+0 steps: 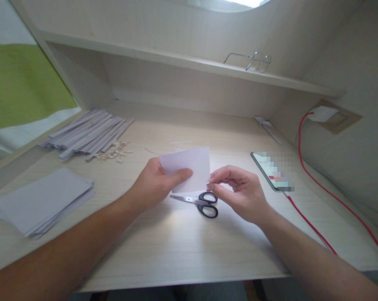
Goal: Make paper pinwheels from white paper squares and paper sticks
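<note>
Head view is showing both bare hands raised just above a pale wooden desk [182, 246], sharing one white sheet of paper [189, 167]. Left hand [154, 184] is gripping the sheet along its lower left edge, thumb lying across the front face and fingers behind. Right hand [239, 190] is pinching the sheet's lower right corner between thumb and fingertips, the remaining fingers curling loosely. Paper is being held roughly upright, tilting slightly, clear of the desk surface.

Black-handled scissors [199, 202] are lying flat on the desk directly under the hands, blades closed and pointing left, untouched. Left of the hands, a stack of white sheets [44, 200] is resting near the desk's front edge. Further back on the left, a bundle of rolled paper strips [88, 133] is lying beside a scatter of small trimmings [115, 152]. To the right, a phone [272, 171] is lying face up, with a red cable [310, 225] running from it.
</note>
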The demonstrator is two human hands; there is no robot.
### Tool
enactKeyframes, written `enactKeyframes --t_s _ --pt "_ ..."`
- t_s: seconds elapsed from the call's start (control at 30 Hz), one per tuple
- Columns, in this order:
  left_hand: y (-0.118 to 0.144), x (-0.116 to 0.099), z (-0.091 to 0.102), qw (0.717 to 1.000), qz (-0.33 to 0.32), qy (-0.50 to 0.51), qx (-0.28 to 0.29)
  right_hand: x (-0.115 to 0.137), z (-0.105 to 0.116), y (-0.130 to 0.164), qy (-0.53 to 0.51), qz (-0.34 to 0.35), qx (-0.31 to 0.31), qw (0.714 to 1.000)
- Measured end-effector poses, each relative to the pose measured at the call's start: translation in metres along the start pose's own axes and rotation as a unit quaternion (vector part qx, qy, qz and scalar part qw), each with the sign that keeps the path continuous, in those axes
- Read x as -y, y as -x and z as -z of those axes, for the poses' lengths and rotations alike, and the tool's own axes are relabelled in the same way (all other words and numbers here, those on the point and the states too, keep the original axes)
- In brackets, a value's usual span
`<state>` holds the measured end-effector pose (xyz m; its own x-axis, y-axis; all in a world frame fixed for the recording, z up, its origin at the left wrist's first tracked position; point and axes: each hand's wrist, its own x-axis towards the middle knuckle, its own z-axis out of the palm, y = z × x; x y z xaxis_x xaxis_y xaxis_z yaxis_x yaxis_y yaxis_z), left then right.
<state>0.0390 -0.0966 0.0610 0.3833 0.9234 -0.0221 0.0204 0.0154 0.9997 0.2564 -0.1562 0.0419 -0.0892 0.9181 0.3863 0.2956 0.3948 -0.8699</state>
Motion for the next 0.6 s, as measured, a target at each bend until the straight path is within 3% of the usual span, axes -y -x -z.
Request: enactKeyframes --t_s 0.6 --pt "-0.0002 0.0028 -0.0007 1.000 -0.006 -0.012 -0.009 0.0029 0.0008 -0.0025 0.025 0.019 0.034 0.999"
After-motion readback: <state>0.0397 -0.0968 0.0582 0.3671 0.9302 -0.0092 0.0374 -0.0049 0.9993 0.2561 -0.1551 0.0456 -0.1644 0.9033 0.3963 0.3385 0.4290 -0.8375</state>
